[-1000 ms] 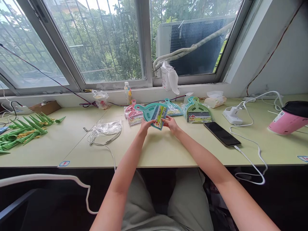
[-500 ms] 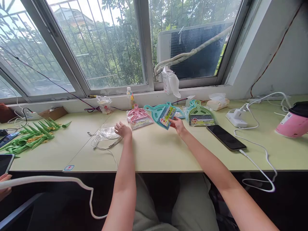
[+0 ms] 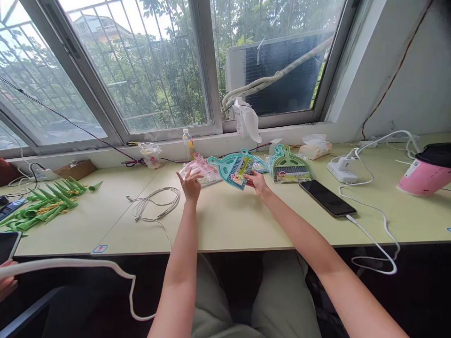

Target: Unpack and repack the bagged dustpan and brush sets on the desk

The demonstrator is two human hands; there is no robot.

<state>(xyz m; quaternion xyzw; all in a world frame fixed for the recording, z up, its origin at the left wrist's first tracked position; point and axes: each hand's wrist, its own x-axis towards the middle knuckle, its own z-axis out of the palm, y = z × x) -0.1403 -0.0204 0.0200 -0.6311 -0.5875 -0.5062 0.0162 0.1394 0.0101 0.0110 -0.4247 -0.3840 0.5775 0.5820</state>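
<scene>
My right hand is closed on the lower edge of a turquoise dustpan-and-brush set, tilted with its handle to the left and its yellow-blue label facing me. Thumb and fingers of my left hand pinch a thin clear plastic bag, hard to make out against the pink dustpan set behind it. Behind the held set lies another turquoise set, partly hidden. Several green dustpan sets are stacked to the right.
Left of my hand lies a coiled grey cable. A phone on a charging cord, a white power strip and a pink cup stand right. Green plastic pieces lie left. Another person's hand holds a phone at the left edge.
My left hand has moved right and lifted the clear plastic bag off the coiled cable, toward the pink set. My right hand still holds the turquoise set, almost unmoved.
</scene>
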